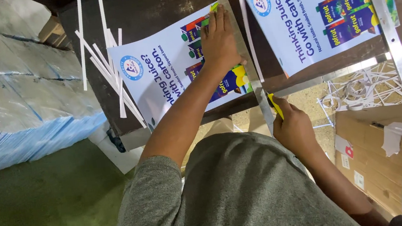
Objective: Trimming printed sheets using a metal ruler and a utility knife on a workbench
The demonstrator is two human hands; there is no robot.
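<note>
My left hand (220,39) lies flat, fingers together, on a printed poster (166,76) on a dark worktable (142,10), right beside a long metal straightedge (237,37) that runs along the poster's right edge. My right hand (292,127) is closed around a yellow utility knife (276,106) at the near end of the straightedge, at the table's front edge. A second printed poster (302,19) lies to the right of the straightedge.
White paper trimmings (108,68) lie left of the poster. A tall stack of blue-edged sheets (11,105) stands at the left. Another metal bar (391,38) crosses the right side. Paper scraps (371,87) and a cardboard box (370,158) lie below on the right.
</note>
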